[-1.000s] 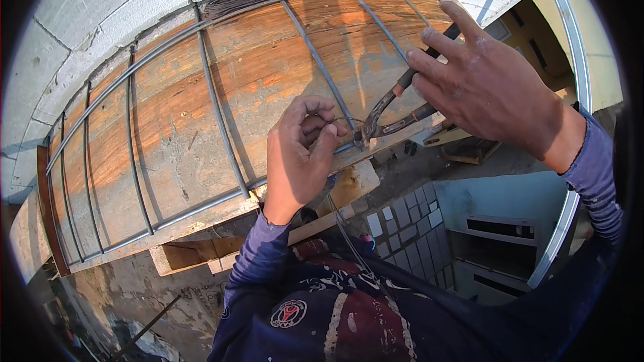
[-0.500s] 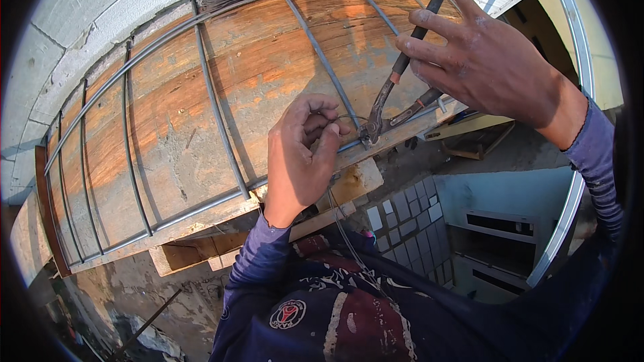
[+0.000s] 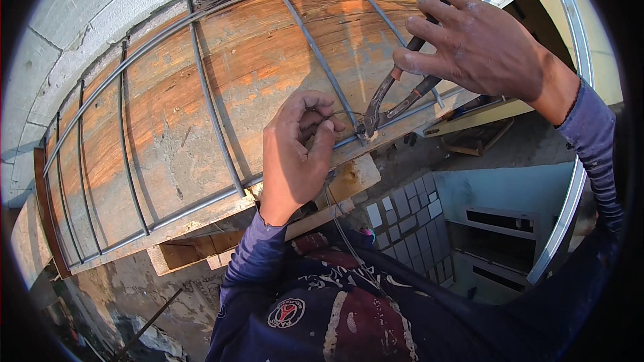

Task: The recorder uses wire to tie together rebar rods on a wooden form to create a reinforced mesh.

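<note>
Two hands: left hand (image 3: 295, 154) pinches wire (image 3: 335, 115), right hand (image 3: 479, 43) holds pincers (image 3: 386, 104).

Orange-brown board (image 3: 168, 127), grey rods (image 3: 208, 104), navy sleeve (image 3: 251, 258).

A weathered orange-brown wooden board (image 3: 201, 114) fills the middle and runs out toward nine o'clock, and pale concrete blocks (image 3: 87, 33) with dark joints wrap around it from nine to twelve o'clock. At about four o'clock, far below, a grey wall faced with square tiles (image 3: 406, 224) stands beside a light green wall with dark slots (image 3: 503, 228). A short timber offcut (image 3: 181, 255) juts from under the board at seven o'clock, above rough, debris-strewn ground (image 3: 114, 302).
</note>
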